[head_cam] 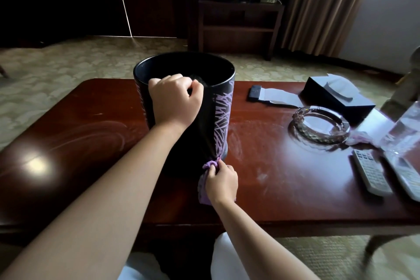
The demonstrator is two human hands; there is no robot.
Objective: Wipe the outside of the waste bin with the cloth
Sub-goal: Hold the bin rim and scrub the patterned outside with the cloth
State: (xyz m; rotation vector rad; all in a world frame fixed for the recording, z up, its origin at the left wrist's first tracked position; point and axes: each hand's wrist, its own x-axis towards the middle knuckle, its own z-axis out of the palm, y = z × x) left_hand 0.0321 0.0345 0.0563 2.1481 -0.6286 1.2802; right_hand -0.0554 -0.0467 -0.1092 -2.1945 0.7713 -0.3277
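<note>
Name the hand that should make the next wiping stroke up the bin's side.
Right. The right hand already presses the bunched purple cloth against the base of the black cylindrical waste bin, while the left hand grips its rim, probably steadying it.

Black waste bin [204,120] upright – purple cloth [205,179] at its base.

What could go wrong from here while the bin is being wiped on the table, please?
1. The tall black waste bin with purple scribbles is steadied only by the left hand at its rim; a hard push low down from the right hand with the purple cloth might tip it.
2. A wide sweep might knock the clear glass ashtray nearby.
</note>
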